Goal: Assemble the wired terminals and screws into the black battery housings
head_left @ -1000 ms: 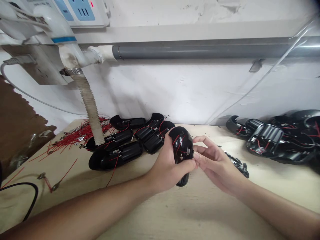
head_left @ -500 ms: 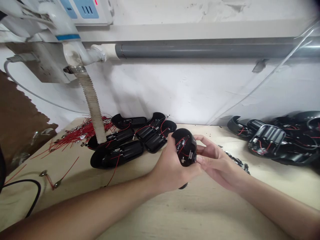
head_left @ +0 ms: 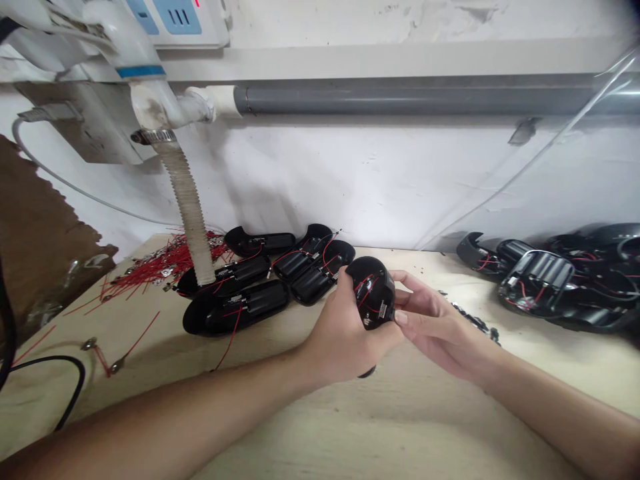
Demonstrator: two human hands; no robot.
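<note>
My left hand grips a glossy black plastic housing from below, and red wires run across the housing's curved face. My right hand comes in from the right, with its thumb and fingertips pinching the housing's right edge next to a small metal-marked part. Most of the housing's lower end is hidden behind my left hand. Just behind my left hand lie several similar black battery-holder shells with red wires.
Loose red wires with metal terminals lie at the left of the wooden bench. A corrugated hose drops onto the bench. A heap of black shells sits at the right, with a grey pipe along the wall behind.
The housing has tilted in my hands, leaving less of its lower end showing below my left hand. The view has shifted slightly, and the bench items sit a little further right.
</note>
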